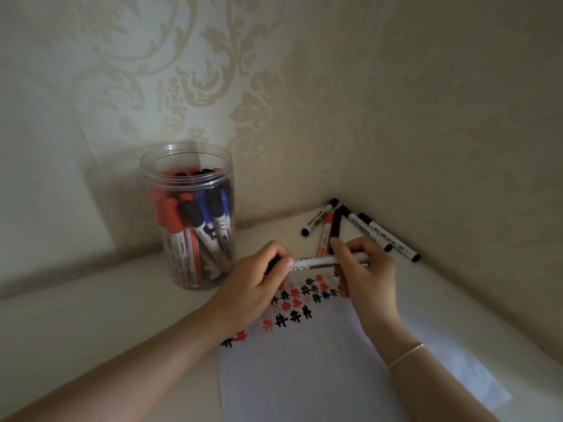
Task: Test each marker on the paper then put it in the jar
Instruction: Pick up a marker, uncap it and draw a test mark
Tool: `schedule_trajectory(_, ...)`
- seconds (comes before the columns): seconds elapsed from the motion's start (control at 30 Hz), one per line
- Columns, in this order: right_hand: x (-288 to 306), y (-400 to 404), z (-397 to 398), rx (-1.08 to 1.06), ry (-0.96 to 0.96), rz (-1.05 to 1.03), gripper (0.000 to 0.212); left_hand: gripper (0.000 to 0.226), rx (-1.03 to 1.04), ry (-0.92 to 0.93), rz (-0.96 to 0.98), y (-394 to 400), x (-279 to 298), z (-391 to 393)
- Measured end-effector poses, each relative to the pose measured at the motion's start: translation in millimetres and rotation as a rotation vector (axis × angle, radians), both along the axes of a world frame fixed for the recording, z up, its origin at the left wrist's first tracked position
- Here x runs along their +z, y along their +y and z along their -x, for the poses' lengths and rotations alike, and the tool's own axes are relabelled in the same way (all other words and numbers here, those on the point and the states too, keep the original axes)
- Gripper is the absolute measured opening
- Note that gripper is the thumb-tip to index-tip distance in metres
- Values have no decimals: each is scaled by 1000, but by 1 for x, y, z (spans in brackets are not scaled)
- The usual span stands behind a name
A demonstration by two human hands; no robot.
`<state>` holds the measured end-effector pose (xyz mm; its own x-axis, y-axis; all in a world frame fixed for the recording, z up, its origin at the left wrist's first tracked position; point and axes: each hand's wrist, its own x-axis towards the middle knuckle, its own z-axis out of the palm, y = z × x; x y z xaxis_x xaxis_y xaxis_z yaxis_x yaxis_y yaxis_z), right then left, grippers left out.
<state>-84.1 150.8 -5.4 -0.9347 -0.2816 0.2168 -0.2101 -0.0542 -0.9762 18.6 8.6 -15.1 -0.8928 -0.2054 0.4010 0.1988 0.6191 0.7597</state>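
Observation:
A white-barrelled marker lies level above the paper, held at both ends. My left hand grips its dark cap end; my right hand holds the other end of the barrel. Under them a white sheet of paper carries rows of black, red and blue test marks along its far edge. A clear plastic jar, open at the top, stands to the left and holds several red, blue and black markers upright. Several loose markers lie in the corner beyond my right hand.
The pale tabletop sits in a corner, with patterned wallpaper walls close behind and to the right. A thin bracelet circles my right wrist.

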Motion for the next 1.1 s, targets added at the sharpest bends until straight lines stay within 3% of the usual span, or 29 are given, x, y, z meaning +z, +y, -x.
schedule_trajectory(0.1, 0, -4, -8, -31, 149, -75, 44, 38, 147, 56, -148, 8, 5, 2)
schedule_trajectory(0.27, -1, -8, -18, -66, 235, -129, 49, 41, 288, 128, -109, 12, 11, 3)
schedule_trajectory(0.5, 7, -10, -28, -70, 170, -63, 51, 35, 352, 217, -78, 16, 15, 0)
schedule_trajectory(0.6, 18, -9, -28, -34, 52, 10, 47, 31, 319, 265, 16, 18, 35, -3)
schedule_trajectory(0.73, 55, -20, -25, 116, -142, 76, 37, 17, 255, 348, 71, 16, 91, -10)
schedule_trajectory(0.87, 110, -54, -27, 367, -217, 154, 40, 21, 315, 482, 126, -1, 152, -16)
schedule_trajectory(0.93, 131, -72, -24, 469, -124, -41, 45, 17, 432, 504, 194, -22, 178, -20)
schedule_trajectory(1.0, 136, -85, -11, 392, 94, -340, 33, 10, 512, 506, 209, -47, 198, -25)
schedule_trajectory(1.03, 130, -88, 0, 314, 280, -571, 24, 8, 534, 488, 226, -58, 203, -27)
schedule_trajectory(1.1, 106, -87, 21, 173, 609, -1083, 36, 7, 546, 404, 294, -74, 206, -30)
